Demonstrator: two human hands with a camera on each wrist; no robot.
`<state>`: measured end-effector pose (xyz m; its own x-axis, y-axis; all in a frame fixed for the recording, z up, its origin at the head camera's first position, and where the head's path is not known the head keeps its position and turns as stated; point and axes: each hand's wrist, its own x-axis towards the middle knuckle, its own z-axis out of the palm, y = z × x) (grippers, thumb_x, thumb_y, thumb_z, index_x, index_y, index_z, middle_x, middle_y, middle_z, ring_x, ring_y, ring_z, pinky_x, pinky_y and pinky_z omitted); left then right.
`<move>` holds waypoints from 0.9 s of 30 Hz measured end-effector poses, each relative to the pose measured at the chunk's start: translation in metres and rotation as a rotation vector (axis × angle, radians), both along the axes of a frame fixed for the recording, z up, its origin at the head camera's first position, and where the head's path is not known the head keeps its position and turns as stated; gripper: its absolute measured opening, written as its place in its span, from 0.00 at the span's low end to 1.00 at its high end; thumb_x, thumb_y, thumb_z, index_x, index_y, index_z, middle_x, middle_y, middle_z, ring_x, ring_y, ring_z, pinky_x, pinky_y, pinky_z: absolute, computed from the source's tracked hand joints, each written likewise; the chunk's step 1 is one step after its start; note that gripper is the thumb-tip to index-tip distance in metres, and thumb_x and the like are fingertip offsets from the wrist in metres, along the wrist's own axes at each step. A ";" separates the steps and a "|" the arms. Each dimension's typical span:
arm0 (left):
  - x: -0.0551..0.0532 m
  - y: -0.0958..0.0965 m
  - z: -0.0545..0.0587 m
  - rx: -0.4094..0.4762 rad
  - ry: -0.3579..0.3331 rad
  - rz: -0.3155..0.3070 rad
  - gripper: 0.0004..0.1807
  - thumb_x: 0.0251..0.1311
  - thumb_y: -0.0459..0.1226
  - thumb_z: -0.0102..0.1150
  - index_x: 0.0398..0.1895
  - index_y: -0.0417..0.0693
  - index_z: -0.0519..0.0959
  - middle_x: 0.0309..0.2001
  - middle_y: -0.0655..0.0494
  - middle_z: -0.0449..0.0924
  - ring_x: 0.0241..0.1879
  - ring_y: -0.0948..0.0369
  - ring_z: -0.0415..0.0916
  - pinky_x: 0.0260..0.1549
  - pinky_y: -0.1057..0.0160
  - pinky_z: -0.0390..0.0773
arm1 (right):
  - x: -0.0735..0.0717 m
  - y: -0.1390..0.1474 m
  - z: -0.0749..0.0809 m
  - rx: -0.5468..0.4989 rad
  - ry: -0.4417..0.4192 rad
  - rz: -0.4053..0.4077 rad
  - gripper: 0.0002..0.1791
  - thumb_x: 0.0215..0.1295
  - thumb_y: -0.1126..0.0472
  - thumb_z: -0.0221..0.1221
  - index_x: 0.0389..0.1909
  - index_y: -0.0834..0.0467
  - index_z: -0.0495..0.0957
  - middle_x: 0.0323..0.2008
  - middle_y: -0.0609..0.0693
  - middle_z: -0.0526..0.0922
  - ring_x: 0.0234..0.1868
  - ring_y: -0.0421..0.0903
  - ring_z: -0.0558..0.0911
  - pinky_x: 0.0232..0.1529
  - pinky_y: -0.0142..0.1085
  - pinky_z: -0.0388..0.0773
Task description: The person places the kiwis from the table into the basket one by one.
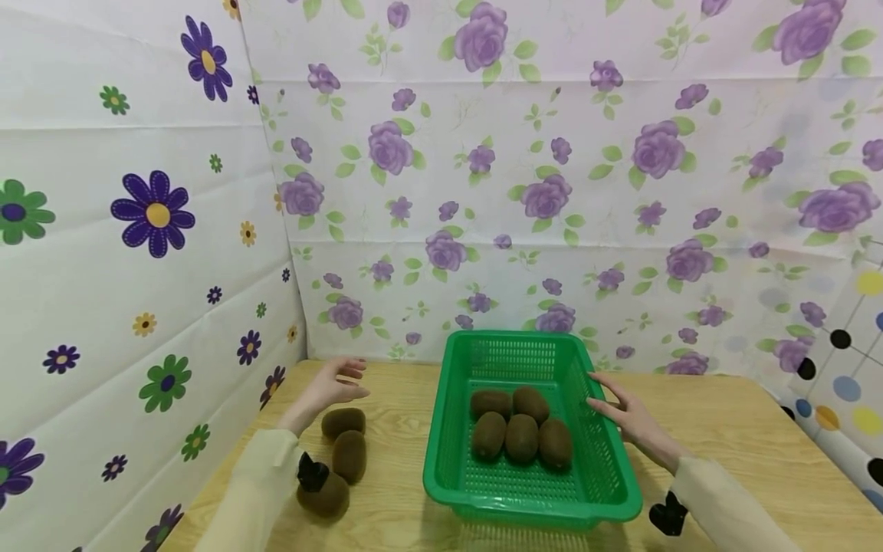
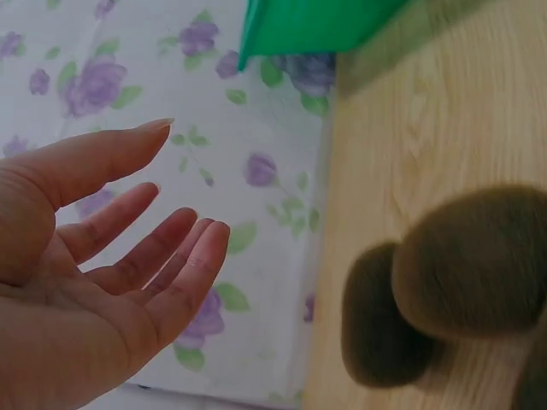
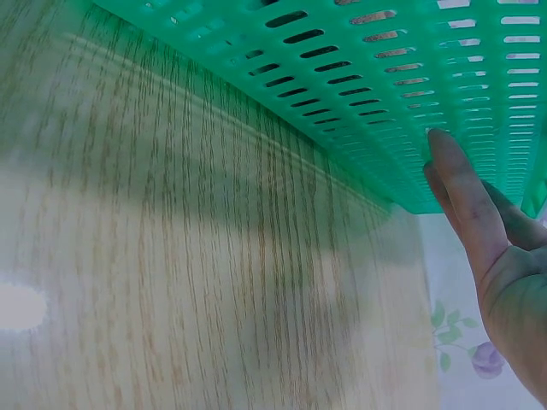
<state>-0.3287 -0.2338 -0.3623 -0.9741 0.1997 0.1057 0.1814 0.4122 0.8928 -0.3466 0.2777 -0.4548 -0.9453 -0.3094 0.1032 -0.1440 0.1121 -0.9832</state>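
A: What does the basket [image 1: 545, 512] hold?

B: Five kiwis [image 1: 522, 439], lying on the slotted floor of the green plastic container, two at the back and three side by side in front.

A: And outside it?

B: Three kiwis [image 1: 349, 457] lie on the wood-grain tabletop [image 1: 724, 429], left of the basket, in an uneven line toward the person. A black wrist piece [image 1: 313, 473] partly hides the nearest.

A: How do they look?

B: Brown, plump and oval, with dull skins; the left wrist view shows them blurred.

A: The hands?

B: The left hand [image 1: 334, 385] is raised near the farthest loose kiwi, thumb well apart from gently bent fingers, gripping nothing. The right hand [image 1: 628, 418] sets extended fingers against the basket's right side without closing round it.

A: The backdrop?

B: White cloth [image 1: 593, 268] printed with purple roses rises behind the basket.
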 end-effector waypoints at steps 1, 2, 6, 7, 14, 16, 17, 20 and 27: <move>-0.001 -0.004 -0.003 -0.014 0.004 0.001 0.26 0.51 0.30 0.63 0.53 0.29 0.67 0.48 0.36 0.68 0.45 0.44 0.69 0.38 0.54 0.74 | 0.000 0.001 0.000 0.002 0.003 0.003 0.34 0.68 0.57 0.50 0.70 0.52 0.44 0.67 0.65 0.39 0.52 0.65 0.69 0.33 0.52 0.75; -0.002 -0.008 -0.005 -0.023 0.006 0.006 0.26 0.51 0.30 0.63 0.53 0.29 0.67 0.48 0.37 0.68 0.45 0.44 0.69 0.38 0.54 0.74 | 0.000 0.001 0.000 0.005 0.005 0.002 0.34 0.68 0.57 0.50 0.70 0.52 0.44 0.67 0.64 0.38 0.52 0.65 0.68 0.33 0.52 0.75; -0.003 -0.023 -0.014 -0.025 0.009 0.005 0.26 0.50 0.29 0.63 0.52 0.29 0.67 0.48 0.36 0.69 0.45 0.43 0.69 0.39 0.54 0.73 | -0.001 0.003 -0.001 0.021 0.012 -0.009 0.34 0.68 0.56 0.50 0.70 0.51 0.45 0.68 0.61 0.38 0.53 0.65 0.67 0.34 0.52 0.75; -0.002 -0.026 -0.015 -0.026 0.014 0.003 0.26 0.50 0.29 0.63 0.52 0.28 0.68 0.47 0.36 0.69 0.45 0.42 0.69 0.39 0.53 0.73 | 0.000 0.003 -0.001 0.022 0.011 -0.012 0.34 0.68 0.56 0.50 0.70 0.50 0.45 0.68 0.61 0.38 0.53 0.65 0.67 0.34 0.52 0.75; -0.004 -0.046 -0.037 -0.057 0.031 0.016 0.24 0.48 0.26 0.63 0.50 0.27 0.69 0.46 0.36 0.70 0.45 0.42 0.68 0.38 0.53 0.74 | 0.000 0.003 -0.001 0.022 0.011 -0.014 0.34 0.68 0.57 0.50 0.70 0.50 0.45 0.68 0.59 0.36 0.55 0.67 0.64 0.34 0.52 0.75; -0.005 -0.051 -0.044 -0.074 0.016 0.025 0.24 0.47 0.25 0.63 0.49 0.27 0.68 0.46 0.36 0.69 0.45 0.41 0.67 0.37 0.54 0.74 | 0.000 0.002 -0.001 0.022 0.012 -0.010 0.34 0.68 0.57 0.49 0.70 0.51 0.45 0.68 0.60 0.36 0.55 0.66 0.65 0.34 0.52 0.75; -0.006 -0.053 -0.047 -0.079 0.009 0.033 0.24 0.47 0.25 0.63 0.48 0.27 0.68 0.46 0.36 0.69 0.45 0.40 0.67 0.37 0.54 0.74 | 0.000 0.002 -0.001 0.020 0.012 -0.010 0.34 0.68 0.57 0.50 0.70 0.52 0.45 0.68 0.60 0.36 0.54 0.66 0.66 0.34 0.52 0.75; -0.006 -0.057 -0.054 -0.083 0.007 0.042 0.23 0.46 0.24 0.63 0.47 0.26 0.68 0.45 0.35 0.69 0.45 0.38 0.66 0.37 0.53 0.74 | 0.000 0.002 0.000 0.015 0.017 -0.002 0.34 0.68 0.57 0.49 0.70 0.52 0.45 0.68 0.61 0.36 0.53 0.66 0.66 0.34 0.52 0.75; -0.006 -0.064 -0.069 -0.068 -0.045 0.105 0.23 0.45 0.25 0.64 0.47 0.28 0.69 0.47 0.32 0.67 0.45 0.40 0.67 0.36 0.53 0.74 | 0.001 0.001 0.001 0.020 0.019 0.006 0.34 0.68 0.57 0.50 0.70 0.52 0.45 0.68 0.60 0.35 0.54 0.65 0.66 0.34 0.52 0.75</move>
